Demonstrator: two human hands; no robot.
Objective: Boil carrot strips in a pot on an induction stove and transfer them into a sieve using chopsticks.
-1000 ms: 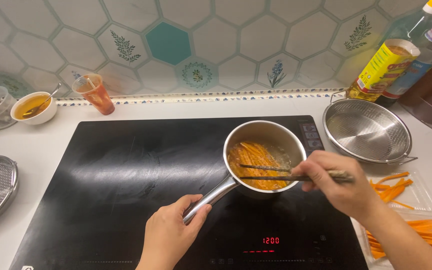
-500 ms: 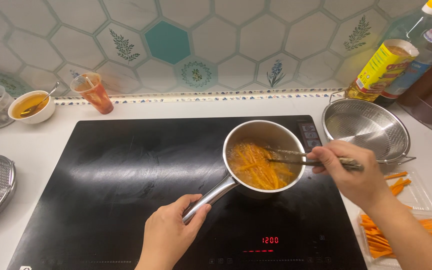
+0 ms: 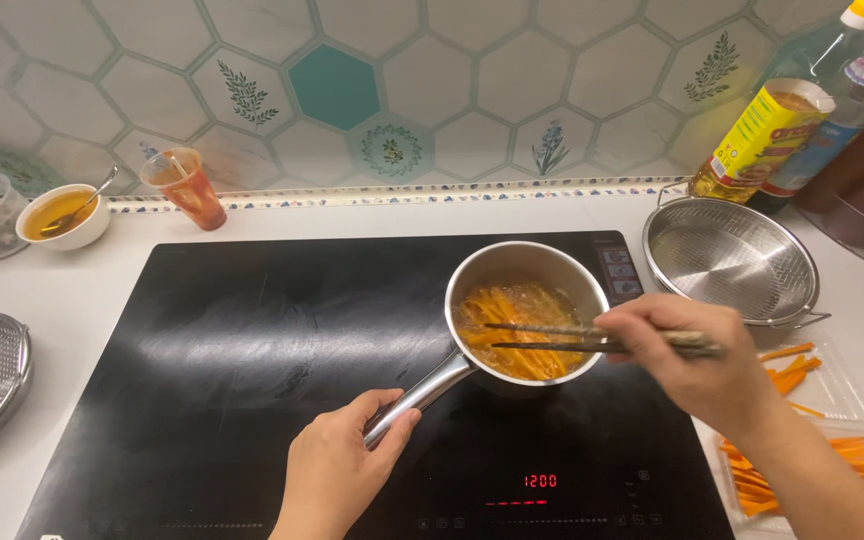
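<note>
Left hand [image 3: 337,470] grips saucepan handle [image 3: 417,395]: keep steady near cooktop's [image 3: 202,350] front edge. Right hand [image 3: 697,355] pinches chopsticks [image 3: 572,338]; tips low, turn carrot strips [image 3: 517,325] gently, avoid splashing oil.

The pot [image 3: 524,300] is a small steel saucepan that stands upright on the right part of the black hob. Its long handle points to the near left. Inside are orange carrot strips [image 3: 514,328] in a bubbling liquid; they lie in a loose heap and cover the bottom. The chopsticks [image 3: 572,338] are two dark thin sticks, nearly level, coming from the right, with their tips over the strips.
</note>
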